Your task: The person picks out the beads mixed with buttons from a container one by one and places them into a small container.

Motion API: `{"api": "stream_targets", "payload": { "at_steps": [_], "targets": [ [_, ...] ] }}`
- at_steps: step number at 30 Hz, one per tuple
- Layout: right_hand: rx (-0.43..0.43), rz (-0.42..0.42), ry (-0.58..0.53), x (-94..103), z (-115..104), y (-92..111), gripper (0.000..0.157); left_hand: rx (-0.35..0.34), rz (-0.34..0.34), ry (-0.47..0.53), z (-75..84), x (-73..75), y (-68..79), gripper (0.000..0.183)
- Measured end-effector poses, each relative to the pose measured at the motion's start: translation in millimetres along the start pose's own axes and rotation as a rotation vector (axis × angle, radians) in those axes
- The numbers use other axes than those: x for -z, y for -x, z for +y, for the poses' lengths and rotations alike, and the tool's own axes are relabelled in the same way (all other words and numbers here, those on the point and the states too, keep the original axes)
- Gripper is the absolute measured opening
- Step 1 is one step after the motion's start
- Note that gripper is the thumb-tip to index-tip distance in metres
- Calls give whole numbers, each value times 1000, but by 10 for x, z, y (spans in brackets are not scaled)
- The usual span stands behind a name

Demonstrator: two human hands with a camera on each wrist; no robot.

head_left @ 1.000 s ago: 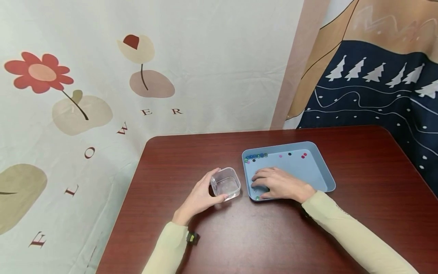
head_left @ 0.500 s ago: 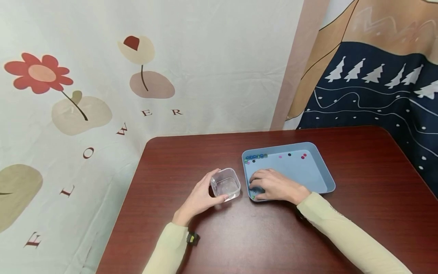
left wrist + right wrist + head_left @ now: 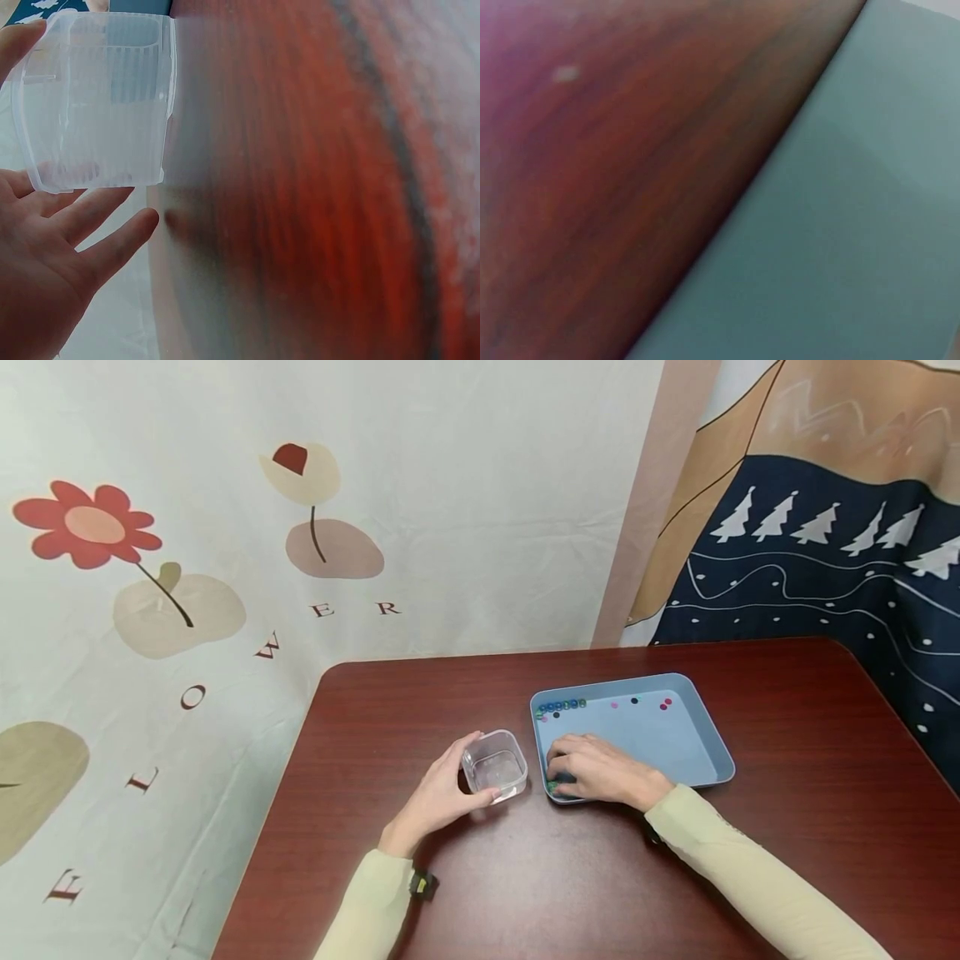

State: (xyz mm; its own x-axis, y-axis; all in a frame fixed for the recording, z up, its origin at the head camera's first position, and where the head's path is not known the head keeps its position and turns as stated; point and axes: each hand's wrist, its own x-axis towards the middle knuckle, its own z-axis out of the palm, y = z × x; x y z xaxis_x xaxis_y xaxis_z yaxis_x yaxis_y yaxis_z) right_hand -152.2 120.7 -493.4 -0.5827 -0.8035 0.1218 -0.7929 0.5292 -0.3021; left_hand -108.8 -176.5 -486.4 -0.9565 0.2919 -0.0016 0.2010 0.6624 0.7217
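Note:
My left hand (image 3: 435, 793) grips a clear square plastic container (image 3: 495, 764) left of the blue tray, thumb on the near side and fingers round the far side. In the left wrist view the see-through container (image 3: 97, 101) shows from the side, with the lower fingers spread below it. My right hand (image 3: 600, 770) reaches into the near left corner of the tray (image 3: 712, 735), fingers bent downward. Green marbles (image 3: 552, 787) show at its thumb tip; what lies under the fingers is hidden, and I cannot tell whether they pinch a marble.
Blue and green marbles (image 3: 561, 705) line the tray's far left edge. Small red dots (image 3: 666, 703), a pink dot (image 3: 614, 705) and a black dot (image 3: 634, 700) lie farther right. The tray stands on a dark red wooden table (image 3: 405, 702) before a patterned curtain (image 3: 480, 485).
My right hand has shifted slightly left, deeper into the tray's near left corner, and a green marble there has moved left with it. The left hand and container have stayed in place.

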Motion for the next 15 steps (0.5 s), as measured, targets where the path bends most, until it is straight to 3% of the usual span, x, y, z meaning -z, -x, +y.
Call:
{"api": "stream_targets", "payload": {
  "at_steps": [9, 15],
  "targets": [
    [-9, 1, -45, 15, 2, 0, 10, -1, 2, 8, -7, 3, -2, 95],
    [-4, 104, -116, 68, 29, 38, 13, -2, 2, 15, -18, 3, -1, 94]
  ]
}}
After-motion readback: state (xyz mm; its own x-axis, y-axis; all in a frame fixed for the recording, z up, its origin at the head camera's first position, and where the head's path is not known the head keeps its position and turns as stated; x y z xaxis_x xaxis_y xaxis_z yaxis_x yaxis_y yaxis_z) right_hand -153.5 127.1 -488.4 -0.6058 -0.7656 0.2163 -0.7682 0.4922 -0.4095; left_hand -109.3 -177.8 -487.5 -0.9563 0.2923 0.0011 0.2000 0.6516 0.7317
